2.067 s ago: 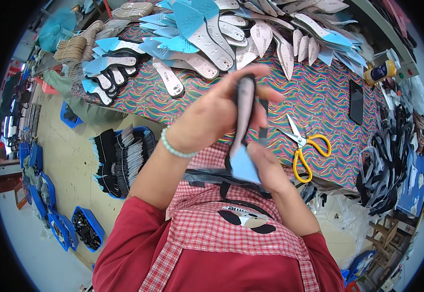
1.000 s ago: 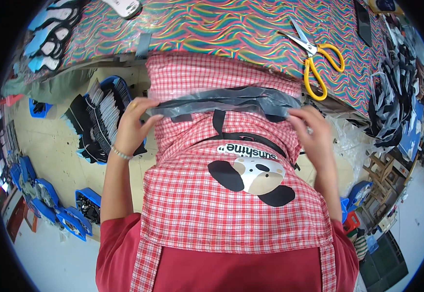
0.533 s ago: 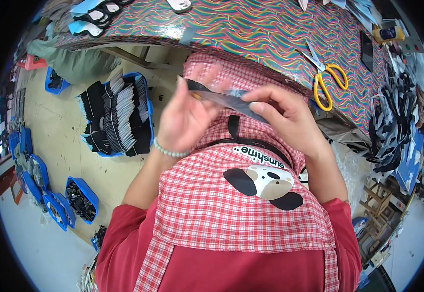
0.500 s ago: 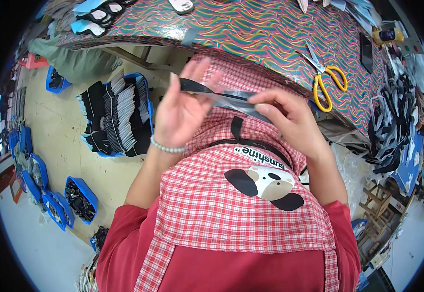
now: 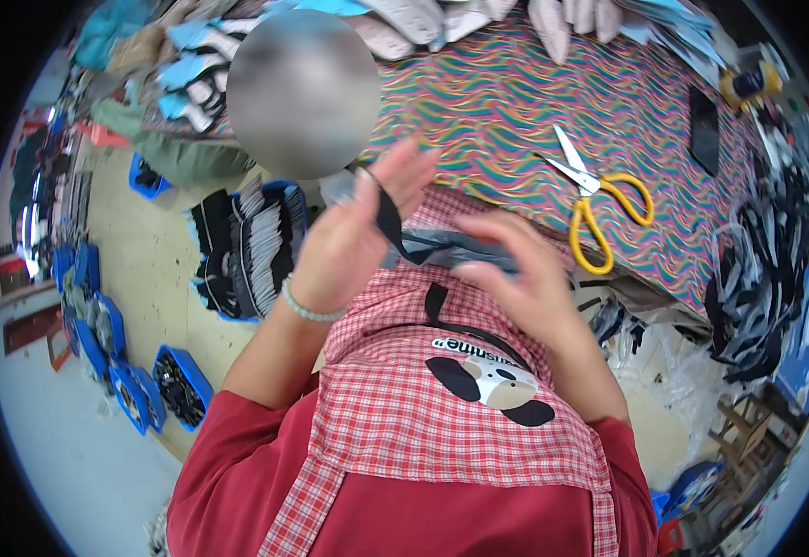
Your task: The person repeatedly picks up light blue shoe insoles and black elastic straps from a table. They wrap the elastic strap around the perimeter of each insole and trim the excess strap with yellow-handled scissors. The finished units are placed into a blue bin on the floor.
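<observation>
A long black-and-grey strip of thin, flexible material stretches between my hands, just in front of my checked apron. My left hand is turned palm inward with its fingers stretched; the thumb keeps the black end of the strip against it, and that end twists downward. At my right hand the thumb and fingers are spread apart, and the grey part runs through the gap between them without a visible pinch. Beyond that hand, yellow-handled scissors lie with parted blades on the patterned table.
White and blue cut pieces line the table's far edge. A dark phone lies at right, near hanging black and grey strips. Black and grey bundles fill a blue crate at left. A round blur hides part of the table.
My right thumb and fingers have parted from their pinch on the strip. The strip now twists and sags from my left hand. The view has shifted, showing more of the table's far side.
</observation>
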Demonstrator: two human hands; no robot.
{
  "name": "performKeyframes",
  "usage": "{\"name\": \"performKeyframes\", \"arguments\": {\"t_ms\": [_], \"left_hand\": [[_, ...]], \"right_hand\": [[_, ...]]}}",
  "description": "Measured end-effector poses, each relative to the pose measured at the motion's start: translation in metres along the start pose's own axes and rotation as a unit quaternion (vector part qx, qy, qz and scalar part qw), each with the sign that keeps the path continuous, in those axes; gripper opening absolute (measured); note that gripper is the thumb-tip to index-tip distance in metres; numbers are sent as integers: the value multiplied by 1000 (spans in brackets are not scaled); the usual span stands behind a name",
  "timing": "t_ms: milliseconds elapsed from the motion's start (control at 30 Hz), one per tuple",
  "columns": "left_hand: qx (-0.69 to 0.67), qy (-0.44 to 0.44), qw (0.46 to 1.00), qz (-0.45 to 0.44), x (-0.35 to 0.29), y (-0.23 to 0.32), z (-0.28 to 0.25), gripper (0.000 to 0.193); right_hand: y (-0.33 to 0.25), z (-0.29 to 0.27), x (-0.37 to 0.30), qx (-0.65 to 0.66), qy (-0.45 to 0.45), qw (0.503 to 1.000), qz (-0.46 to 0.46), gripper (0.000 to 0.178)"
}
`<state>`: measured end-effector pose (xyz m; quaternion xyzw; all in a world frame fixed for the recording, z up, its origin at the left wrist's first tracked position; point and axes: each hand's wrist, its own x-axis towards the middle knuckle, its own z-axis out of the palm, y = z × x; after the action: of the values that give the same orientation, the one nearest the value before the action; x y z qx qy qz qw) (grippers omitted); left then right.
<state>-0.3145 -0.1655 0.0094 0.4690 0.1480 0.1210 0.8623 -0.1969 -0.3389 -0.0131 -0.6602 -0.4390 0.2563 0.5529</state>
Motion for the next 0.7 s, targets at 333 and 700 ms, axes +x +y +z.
{"name": "performKeyframes", "arguments": {"t_ms": [333, 700], "left_hand": [[115, -159, 976, -93, 48, -39, 39, 52], [607, -603, 504, -120, 63, -40, 37, 29]], "right_hand": [[5, -58, -6, 161, 154, 966, 129, 23], [-134, -330, -295, 47, 641, 724, -251, 18]]}}
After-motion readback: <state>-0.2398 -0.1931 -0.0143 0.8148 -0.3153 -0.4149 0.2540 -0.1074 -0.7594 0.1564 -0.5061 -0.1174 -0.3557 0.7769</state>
